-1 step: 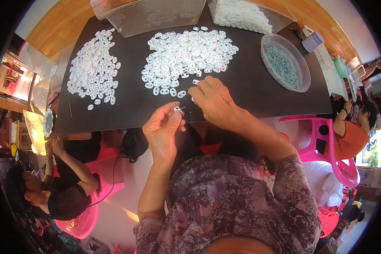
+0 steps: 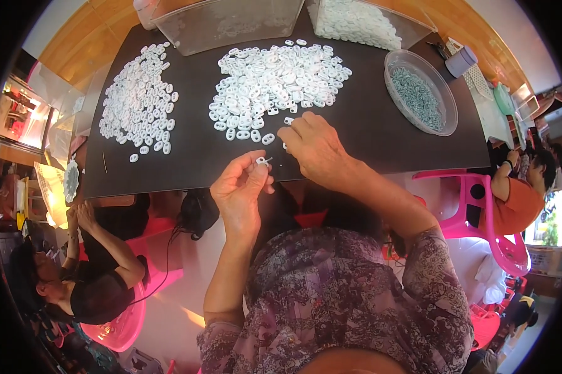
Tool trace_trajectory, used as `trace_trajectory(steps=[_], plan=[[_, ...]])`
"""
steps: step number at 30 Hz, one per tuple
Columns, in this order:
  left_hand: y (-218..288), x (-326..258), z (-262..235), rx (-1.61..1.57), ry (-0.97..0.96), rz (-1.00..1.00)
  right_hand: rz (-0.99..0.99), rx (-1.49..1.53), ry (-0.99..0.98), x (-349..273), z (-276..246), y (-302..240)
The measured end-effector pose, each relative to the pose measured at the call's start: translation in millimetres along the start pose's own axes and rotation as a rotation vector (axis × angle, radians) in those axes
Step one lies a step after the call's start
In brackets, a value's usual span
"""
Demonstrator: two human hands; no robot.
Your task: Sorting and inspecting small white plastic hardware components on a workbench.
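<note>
The left hand point(image 2: 240, 187) pinches a small white plastic ring piece point(image 2: 262, 161) between thumb and fingertips, held just above the near edge of the dark rectangular tabletop point(image 2: 368, 134). The right hand point(image 2: 315, 146) rests on the tabletop close by, its fingers curled down onto the surface at the near fringe of the large middle heap of white oval plastic rings point(image 2: 275, 84); whether it grips anything cannot be told. A second, narrower spread of white plastic rings point(image 2: 139, 100) lies toward the left edge, well apart from the middle heap, with a bare dark strip between them. A round clear plastic bowl of small grey-green metal parts point(image 2: 421, 93) sits near the right edge, with open dark surface between it and the right hand. Two clear plastic bins point(image 2: 231, 22) stand along the far edge, the right one filled with white pieces. The near strip of tabletop in front of both heaps is mostly bare. A pink plastic chair point(image 2: 480, 212) stands off the right corner.
</note>
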State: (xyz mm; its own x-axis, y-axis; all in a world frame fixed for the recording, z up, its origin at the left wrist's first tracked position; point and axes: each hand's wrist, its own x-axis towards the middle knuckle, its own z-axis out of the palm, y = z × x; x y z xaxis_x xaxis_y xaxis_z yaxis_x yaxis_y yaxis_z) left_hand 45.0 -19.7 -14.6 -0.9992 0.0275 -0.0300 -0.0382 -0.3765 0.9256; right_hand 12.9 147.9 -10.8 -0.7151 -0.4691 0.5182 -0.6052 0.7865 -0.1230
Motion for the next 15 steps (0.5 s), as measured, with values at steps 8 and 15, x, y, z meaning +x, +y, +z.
trace_trajectory(steps=[8, 15], plan=[[4, 0, 2, -0.028, 0.0, -0.034, 0.246, 0.403, 0.021, -8, -15, -6], [8, -4, 11, -0.088, 0.001, -0.012, 0.719, 1.216, 0.038, -14, -15, -16]])
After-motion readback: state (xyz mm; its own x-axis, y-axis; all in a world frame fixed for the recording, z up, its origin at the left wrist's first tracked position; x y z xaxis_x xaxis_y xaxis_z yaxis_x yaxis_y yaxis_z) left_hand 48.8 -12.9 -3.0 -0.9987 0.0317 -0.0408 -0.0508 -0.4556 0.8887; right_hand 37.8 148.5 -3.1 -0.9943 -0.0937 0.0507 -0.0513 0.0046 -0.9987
